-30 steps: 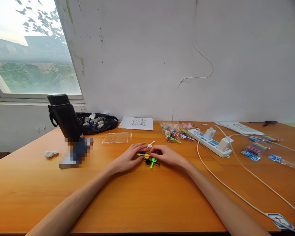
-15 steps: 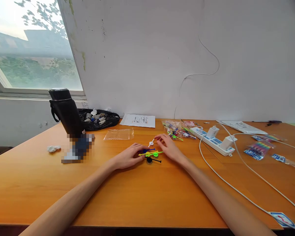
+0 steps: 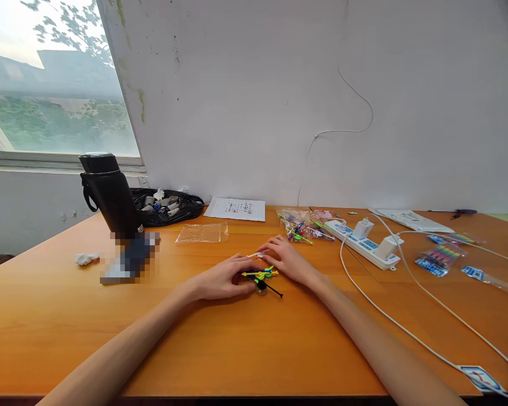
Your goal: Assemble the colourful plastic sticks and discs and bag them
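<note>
Several plastic spinner arrows lie bunched between my hands in the middle of the table. A yellow arrow (image 3: 260, 274) rests on top, over a green arrow (image 3: 271, 271); blue parts show beneath. The black arrow (image 3: 274, 290), with a round base, points out toward the front right. My left hand (image 3: 222, 278) is cupped against the bunch's left side, thumb and fingers apart, its fingertips partly hidden. My right hand (image 3: 290, 260) curves around the far right side, fingers bent and spread, fingertips at the white arrow (image 3: 254, 255). Neither hand shows a firm grip.
Behind my right hand lies a clear bag of colored arrows (image 3: 296, 226). A white power strip (image 3: 364, 245) with chargers and trailing cables stands to the right, near small packets (image 3: 440, 257). At left are a black thermos (image 3: 112, 197), a crumpled tissue (image 3: 87, 259) and a flat plastic sleeve (image 3: 202, 233).
My hands have drawn the arrows closer together. The white arrow now lies flatter, beside the right fingertips. The yellow one has shifted slightly right, and the black one has turned toward me.
</note>
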The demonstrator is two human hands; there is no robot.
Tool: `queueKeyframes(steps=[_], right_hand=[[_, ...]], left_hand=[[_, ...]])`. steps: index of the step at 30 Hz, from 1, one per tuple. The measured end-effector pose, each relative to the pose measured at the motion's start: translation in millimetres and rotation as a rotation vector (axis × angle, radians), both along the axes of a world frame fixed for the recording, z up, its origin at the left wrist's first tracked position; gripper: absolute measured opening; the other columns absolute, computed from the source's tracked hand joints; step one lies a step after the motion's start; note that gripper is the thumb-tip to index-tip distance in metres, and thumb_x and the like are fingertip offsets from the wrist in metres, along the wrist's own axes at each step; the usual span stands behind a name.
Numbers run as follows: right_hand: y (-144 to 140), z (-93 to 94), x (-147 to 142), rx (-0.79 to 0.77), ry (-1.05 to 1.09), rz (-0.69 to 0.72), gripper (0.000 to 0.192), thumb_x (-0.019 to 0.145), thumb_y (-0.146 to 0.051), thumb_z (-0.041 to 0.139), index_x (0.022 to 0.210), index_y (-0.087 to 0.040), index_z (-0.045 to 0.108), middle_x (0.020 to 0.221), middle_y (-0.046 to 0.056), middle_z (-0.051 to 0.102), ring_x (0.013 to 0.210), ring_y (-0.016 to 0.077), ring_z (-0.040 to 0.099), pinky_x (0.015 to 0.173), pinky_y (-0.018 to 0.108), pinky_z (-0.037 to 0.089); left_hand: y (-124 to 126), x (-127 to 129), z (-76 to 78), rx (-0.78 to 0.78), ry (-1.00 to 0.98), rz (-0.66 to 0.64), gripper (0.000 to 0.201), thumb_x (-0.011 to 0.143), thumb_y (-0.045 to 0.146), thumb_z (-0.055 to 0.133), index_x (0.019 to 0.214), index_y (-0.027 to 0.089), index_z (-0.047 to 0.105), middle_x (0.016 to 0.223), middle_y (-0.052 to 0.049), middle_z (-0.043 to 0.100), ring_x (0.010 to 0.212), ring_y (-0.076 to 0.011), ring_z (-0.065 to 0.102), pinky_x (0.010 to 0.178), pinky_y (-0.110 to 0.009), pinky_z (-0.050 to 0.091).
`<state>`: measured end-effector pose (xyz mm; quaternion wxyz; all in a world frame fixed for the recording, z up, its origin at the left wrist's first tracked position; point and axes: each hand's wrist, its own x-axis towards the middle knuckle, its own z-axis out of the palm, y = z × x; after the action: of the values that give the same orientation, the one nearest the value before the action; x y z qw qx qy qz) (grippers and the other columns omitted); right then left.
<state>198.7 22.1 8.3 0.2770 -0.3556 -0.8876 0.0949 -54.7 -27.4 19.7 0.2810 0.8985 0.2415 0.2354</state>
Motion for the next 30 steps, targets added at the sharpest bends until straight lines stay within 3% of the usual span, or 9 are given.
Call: queueKeyframes(steps=[5,9,16,21,25,27,30], right_hand=[[-17,11.3,-3,-0.291,-0.002,0.022,0.025,0.099,-0.039,0.058,0.113,-0.023,0.071,0.099,0.005,0.073,0.084,0.0186,0.064,0.075,0.029,0.047],[-31,19.0,-8,-0.411,-0.006,0.055,0.030,0.098,-0.044,0.057,0.116,-0.024,0.070,0.079,0.001,0.068,0.067,0.0139,0.057,0.061,0.024,0.038],[-33,21.7,-8,-0.543,0.044,0.080,0.031,0.094,-0.041,0.060,0.118,-0.024,0.069,0.074,-0.001,0.062,0.064,0.0133,0.052,0.057,0.023,0.036],[-18,16.7,-8,-0.786,0.406,0.109,0.041,0.089,-0.050,0.066,0.117,-0.021,0.060,0.067,-0.003,0.060,0.063,0.0136,0.054,0.064,0.026,0.040],[-14,17.8,-12,-0.869,0.620,0.145,0.041,0.084,-0.047,0.072,0.114,-0.022,0.057,0.066,-0.004,0.061,0.064,0.0137,0.055,0.070,0.028,0.042],[-18,20.4,-15,-0.897,0.712,0.153,0.037,0.084,-0.042,0.072,0.111,-0.023,0.056,0.071,-0.003,0.063,0.067,0.0136,0.056,0.073,0.029,0.043],[-26,23.6,-22,-0.931,0.813,0.155,0.032,0.085,-0.035,0.070,0.111,-0.025,0.056,0.075,-0.003,0.065,0.070,0.0133,0.056,0.076,0.028,0.043]], left_hand=[[-7,7,4.0,0.003,-0.036,-0.045,0.048,0.088,0.024,0.066,0.135,0.030,0.061,0.137,-0.004,0.063,0.131,-0.0244,0.054,0.115,-0.040,0.040],[-13,10,8.4,-0.045,-0.027,-0.067,0.050,0.086,0.022,0.066,0.136,0.031,0.062,0.133,-0.004,0.066,0.126,-0.0253,0.057,0.112,-0.041,0.042],[-16,12,3.8,-0.123,-0.041,-0.061,0.051,0.086,0.025,0.069,0.136,0.030,0.062,0.138,-0.005,0.063,0.131,-0.0259,0.055,0.117,-0.042,0.039],[-20,15,0.3,-0.166,-0.030,-0.050,0.050,0.087,0.030,0.071,0.136,0.030,0.062,0.134,-0.007,0.065,0.124,-0.0257,0.060,0.111,-0.042,0.045],[-24,18,2.0,-0.198,-0.026,-0.085,0.047,0.091,0.036,0.068,0.136,0.029,0.061,0.133,-0.008,0.064,0.124,-0.0258,0.059,0.109,-0.042,0.046],[-23,17,0.9,-0.251,-0.075,-0.052,0.041,0.095,0.042,0.063,0.133,0.027,0.061,0.134,-0.009,0.063,0.123,-0.0254,0.060,0.106,-0.042,0.048],[-14,12,-3.3,-0.376,-0.221,0.100,0.034,0.099,0.049,0.053,0.123,0.025,0.060,0.128,-0.010,0.063,0.115,-0.0250,0.063,0.097,-0.041,0.053]])
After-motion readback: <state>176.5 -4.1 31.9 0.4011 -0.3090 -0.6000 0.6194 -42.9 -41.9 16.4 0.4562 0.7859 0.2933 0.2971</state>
